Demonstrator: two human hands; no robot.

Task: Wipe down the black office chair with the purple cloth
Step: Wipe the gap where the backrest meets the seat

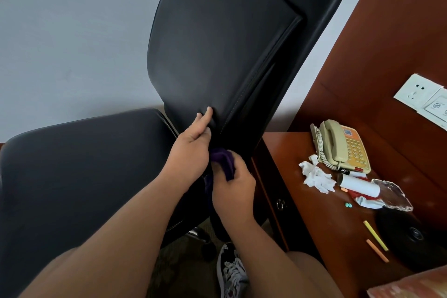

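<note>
Hands work low on a black office chair [217, 43], seen from above by the person cleaning it. The chair's tall padded backrest [212, 60] rises through the middle of the view, and its wide seat [84, 164] spreads out to the left of that.

The left hand [192, 140] lies against the bottom of the backrest. Its fingers [208, 113] are nearly straight and press into the padding, which dimples under them. Just below it, the right hand [233, 191] is clenched around a bunched purple cloth [223, 162], holding it against the chair's lower right edge, near where backrest and seat meet. Part of the cloth hangs down below the hands, dark against the chair.

The cloth looks soft and limp, so it is probably best kept wadded in the fist so that a firm pad meets the surface. The chair's covering looks smooth and leather-like, likely slick and easy to wipe. The padding yields, so bracing it with the free hand seems sensible.

Right of the chair stands a wooden desk [314, 213] holding a beige telephone [343, 147] and crumpled tissue [314, 174]. Below the chair, a patterned shoe [231, 271] shows.
</note>
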